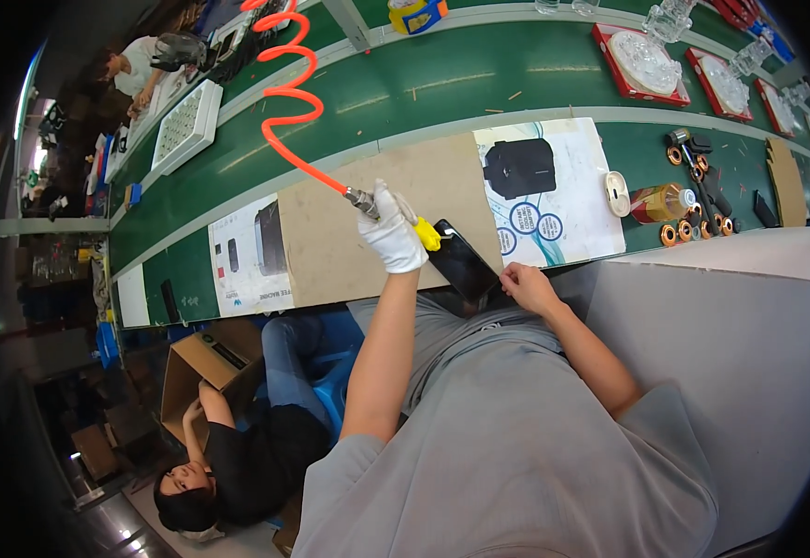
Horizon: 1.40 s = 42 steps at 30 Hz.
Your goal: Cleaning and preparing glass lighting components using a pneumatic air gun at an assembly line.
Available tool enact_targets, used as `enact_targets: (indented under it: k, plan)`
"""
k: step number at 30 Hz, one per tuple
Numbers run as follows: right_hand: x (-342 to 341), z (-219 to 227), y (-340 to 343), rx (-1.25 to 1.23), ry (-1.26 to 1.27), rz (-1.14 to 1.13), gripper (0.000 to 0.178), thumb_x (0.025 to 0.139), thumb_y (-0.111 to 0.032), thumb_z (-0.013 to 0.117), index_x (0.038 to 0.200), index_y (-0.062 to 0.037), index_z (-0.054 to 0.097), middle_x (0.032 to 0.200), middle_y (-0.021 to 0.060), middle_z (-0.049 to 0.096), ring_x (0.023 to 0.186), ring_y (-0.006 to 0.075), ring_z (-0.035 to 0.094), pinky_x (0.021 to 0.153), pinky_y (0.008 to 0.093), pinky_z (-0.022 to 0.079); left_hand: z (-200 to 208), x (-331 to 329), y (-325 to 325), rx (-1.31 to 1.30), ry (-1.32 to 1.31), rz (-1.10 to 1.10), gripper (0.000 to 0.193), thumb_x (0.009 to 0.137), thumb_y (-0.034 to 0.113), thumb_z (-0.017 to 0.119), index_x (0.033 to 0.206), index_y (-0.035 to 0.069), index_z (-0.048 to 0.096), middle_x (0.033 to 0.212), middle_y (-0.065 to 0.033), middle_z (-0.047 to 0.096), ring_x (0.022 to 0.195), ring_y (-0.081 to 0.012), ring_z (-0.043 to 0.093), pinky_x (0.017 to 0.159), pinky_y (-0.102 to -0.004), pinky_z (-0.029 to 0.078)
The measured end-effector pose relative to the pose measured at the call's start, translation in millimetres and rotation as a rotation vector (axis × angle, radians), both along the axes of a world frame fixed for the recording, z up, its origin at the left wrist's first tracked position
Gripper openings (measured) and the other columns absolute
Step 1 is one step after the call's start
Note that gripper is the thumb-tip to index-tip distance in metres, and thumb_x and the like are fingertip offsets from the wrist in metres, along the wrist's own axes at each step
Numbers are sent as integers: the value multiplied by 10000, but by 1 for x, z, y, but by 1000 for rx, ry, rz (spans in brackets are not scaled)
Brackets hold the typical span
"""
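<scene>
Now, my left hand [393, 237], white-gloved, closed around air gun [403, 221]; yellow nozzle [428, 236] points at dark panel [464, 263]. Orange coiled hose [289, 88] runs from gun up over green belt [349, 107]. My right hand [529, 287], bare, pinches panel's near edge, fingers closed on it. Panel lies tilted on cardboard sheet [331, 223], at bench front. Printed sheet [554, 200] just beside. White disc [617, 193], can [661, 202], copper rings [693, 228] further right. Person crouches by carton [205, 367] below bench.
</scene>
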State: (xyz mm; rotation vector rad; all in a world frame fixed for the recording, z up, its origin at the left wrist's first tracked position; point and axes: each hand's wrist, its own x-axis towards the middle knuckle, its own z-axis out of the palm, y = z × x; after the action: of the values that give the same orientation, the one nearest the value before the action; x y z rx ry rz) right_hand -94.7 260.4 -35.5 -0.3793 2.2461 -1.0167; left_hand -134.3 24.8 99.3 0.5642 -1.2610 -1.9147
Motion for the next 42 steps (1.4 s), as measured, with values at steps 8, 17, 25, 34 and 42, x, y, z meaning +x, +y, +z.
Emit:
enact_targets:
  k: [8,17,25,34,42]
  plan:
    - [-2,5,-3,15,23,6,214,906,-177,545,885,24,618,729,106,675,657,185,664,635,294,514,3,-5,9,-25,11,34,247,957,172,514,730,100,447,436,-2,403,357,-93,349,386,-249,282]
    - [1,1,0,0,24,9,220,907,-178,548,894,29,622,734,105,677,658,185,665,637,292,516,1,8,2,-71,28,-8,318,958,185,519,669,112,410,433,-9,396,355,-94,341,385,-248,283]
    - [0,0,2,-22,-34,-16,214,912,-170,543,887,27,622,740,106,678,659,178,664,630,292,518,0,32,31,-40,0,-54,257,963,161,503,725,125,414,443,2,388,368,-92,342,401,-254,292]
    - [-5,48,-30,2,351,-37,412,799,-281,689,1067,1,555,940,141,612,857,281,596,739,364,481,26,48,-38,-233,-17,120,226,975,154,481,765,111,410,448,0,373,370,-96,334,449,-237,344]
    - [4,40,-89,245,615,252,1041,601,-407,818,1378,34,283,1203,188,468,1150,344,459,935,480,400,4,85,-83,-49,-169,262,138,917,91,592,833,97,482,594,13,469,453,-82,457,463,-259,440]
